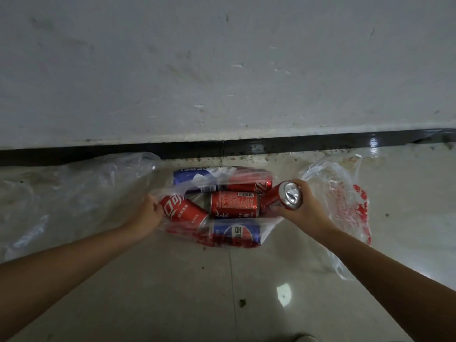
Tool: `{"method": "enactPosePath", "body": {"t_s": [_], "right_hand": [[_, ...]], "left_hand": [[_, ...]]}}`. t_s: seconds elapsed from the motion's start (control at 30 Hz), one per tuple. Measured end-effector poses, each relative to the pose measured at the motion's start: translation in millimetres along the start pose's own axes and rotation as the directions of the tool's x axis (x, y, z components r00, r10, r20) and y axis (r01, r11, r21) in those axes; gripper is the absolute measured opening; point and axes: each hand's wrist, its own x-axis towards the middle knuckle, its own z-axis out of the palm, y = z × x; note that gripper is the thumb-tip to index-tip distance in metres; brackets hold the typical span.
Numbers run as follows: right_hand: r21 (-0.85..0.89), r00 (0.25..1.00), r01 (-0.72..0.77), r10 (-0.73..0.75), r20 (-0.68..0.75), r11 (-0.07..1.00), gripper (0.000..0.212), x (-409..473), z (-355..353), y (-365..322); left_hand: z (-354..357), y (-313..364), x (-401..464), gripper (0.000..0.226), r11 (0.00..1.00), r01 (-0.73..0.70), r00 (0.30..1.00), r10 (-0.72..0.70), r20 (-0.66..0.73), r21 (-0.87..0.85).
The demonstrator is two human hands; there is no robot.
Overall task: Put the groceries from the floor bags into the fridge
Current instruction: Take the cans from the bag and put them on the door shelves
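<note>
Right hand (304,208): fingers wrapped around red cola can (281,197), tilted, above clear plastic bag (267,228) of cans. Left hand (148,215): fingers pinching bag's left edge.

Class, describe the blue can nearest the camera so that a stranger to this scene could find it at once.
Start at the dark skirting strip along the foot of the white wall, then drop to the clear plastic bag of drink cans on the tiled floor between the two hands. The blue-and-red metal can lies on its side at the bag's near edge. Its neighbours are red, and the other blue can lies by the wall.
</note>
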Motion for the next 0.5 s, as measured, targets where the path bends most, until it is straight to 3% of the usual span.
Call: {"method": "enactPosePath", "body": {"t_s": [0.1,0.2,0.3,0.37,0.43,0.5], "right_hand": [[0.006,0.998,-0.044,0.044,0.035,0.999,0.065,6.6,-7.5,-0.6],[-0.072,0.991,-0.067,0.075,0.113,0.995,0.063,12.8,-9.8,-8.6],[-0.310,0.981,-0.030,0.088,0.172,0.950,0.065,18.9,-9.5,-19.3],[-0.530,0.971,0.058,0.075,0.225,0.846,0.071,21.4,-9.3,-29.5],[-0.666,0.957,0.144,0.068,0.281,0.732,0.079,21.6,-7.2,-37.8],[-0.773,0.944,0.216,0.073,0.320,0.597,0.082,19.4,-2.0,-44.2]], "left_hand": [[-1.0,12.6,3.3,0.040,0.942,0.095,0.991,-0.059,0.122,-0.322],[-0.6,27.4,7.7,0.038,0.890,0.204,0.960,-0.099,0.263,-0.408],[3.4,40.9,14.4,0.039,0.792,0.355,0.925,-0.220,0.309,-0.497],[7.5,45.3,15.4,0.029,0.713,0.368,0.929,-0.256,0.267,-0.597],[10.6,49.6,13.7,0.013,0.570,0.386,0.922,-0.258,0.287,-0.726],[8.8,54.2,10.5,0.016,0.468,0.369,0.929,-0.198,0.311,-0.803]]}}
